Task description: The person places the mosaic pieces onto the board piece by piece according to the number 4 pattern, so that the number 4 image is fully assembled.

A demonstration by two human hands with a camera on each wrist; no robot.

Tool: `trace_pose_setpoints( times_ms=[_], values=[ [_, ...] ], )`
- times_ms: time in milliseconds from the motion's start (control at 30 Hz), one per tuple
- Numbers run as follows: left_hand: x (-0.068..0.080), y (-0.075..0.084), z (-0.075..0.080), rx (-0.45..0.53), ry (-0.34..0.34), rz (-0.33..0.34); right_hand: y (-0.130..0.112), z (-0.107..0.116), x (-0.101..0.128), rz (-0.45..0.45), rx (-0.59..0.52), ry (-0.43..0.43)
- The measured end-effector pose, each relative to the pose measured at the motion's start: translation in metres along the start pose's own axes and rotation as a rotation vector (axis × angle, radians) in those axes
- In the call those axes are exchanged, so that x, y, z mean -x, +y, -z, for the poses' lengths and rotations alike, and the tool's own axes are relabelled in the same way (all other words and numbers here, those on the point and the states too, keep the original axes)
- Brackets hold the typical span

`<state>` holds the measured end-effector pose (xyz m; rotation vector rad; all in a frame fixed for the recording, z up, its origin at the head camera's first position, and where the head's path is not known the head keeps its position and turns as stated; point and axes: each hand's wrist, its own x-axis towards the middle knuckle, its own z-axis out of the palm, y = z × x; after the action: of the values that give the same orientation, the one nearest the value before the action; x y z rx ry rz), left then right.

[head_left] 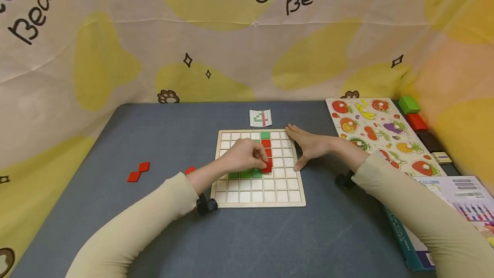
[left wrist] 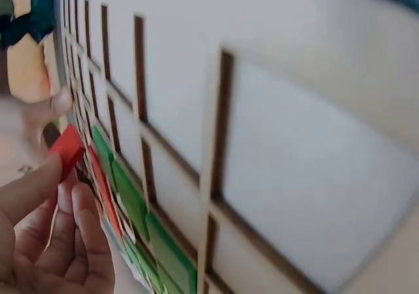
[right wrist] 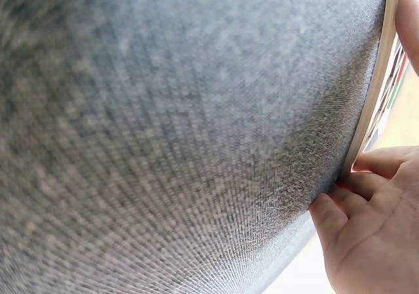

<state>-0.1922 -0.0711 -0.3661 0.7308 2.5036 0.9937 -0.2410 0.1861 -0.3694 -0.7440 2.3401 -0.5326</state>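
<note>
Over the wooden grid board (head_left: 283,185), my left hand (head_left: 245,155) pinches a red square tile (left wrist: 68,151) between thumb and fingers, low over a column of red tiles (head_left: 266,143). Green tiles (head_left: 245,173) fill part of a row to the left, and one more green tile (head_left: 265,135) tops the red column. Part of the pattern is hidden behind the left hand. My right hand (head_left: 311,144) rests against the board's right edge, its fingers spread along the frame; the right wrist view shows its fingertips (right wrist: 319,204) at the board's side and the tabletop.
Two loose red tiles (head_left: 139,172) lie on the left of the table, and another red tile (head_left: 190,170) shows beside the left forearm. A small pattern card (head_left: 260,118) lies behind the board. On the right are a fruit puzzle board (head_left: 370,119), coloured blocks (head_left: 409,104) and a box (head_left: 409,235).
</note>
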Motion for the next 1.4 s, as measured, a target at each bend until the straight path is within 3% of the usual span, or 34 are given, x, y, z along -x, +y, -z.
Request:
trace_pose_setpoints(
  times_ms=[200,367,567,767,933,1033,1200,1400],
  values=[
    [0.000,0.003,-0.010,-0.095,0.006,-0.033,0.000,0.000,-0.001,0.000,-0.004,-0.001],
    [0.001,0.008,-0.013,-0.233,0.010,-0.062,-0.001,0.000,-0.001,0.000,-0.004,0.003],
    [0.005,0.002,-0.002,-0.277,0.037,-0.083,-0.002,-0.001,-0.001,0.005,-0.012,-0.001],
    [0.026,-0.027,0.040,-0.197,0.010,-0.073,-0.002,0.000,0.000,0.012,-0.017,0.000],
    [0.056,-0.063,0.077,-0.142,-0.074,0.011,-0.002,0.000,0.001,0.018,-0.027,-0.004],
    [0.074,-0.084,0.092,-0.138,-0.130,0.062,0.000,0.000,0.000,0.012,-0.024,-0.004],
    [0.095,-0.107,0.101,-0.161,-0.197,0.083,0.002,0.000,0.000,0.005,-0.011,-0.003],
    [0.101,-0.110,0.099,-0.180,-0.153,0.059,0.000,0.000,-0.002,0.015,-0.004,-0.008]
  ],
)
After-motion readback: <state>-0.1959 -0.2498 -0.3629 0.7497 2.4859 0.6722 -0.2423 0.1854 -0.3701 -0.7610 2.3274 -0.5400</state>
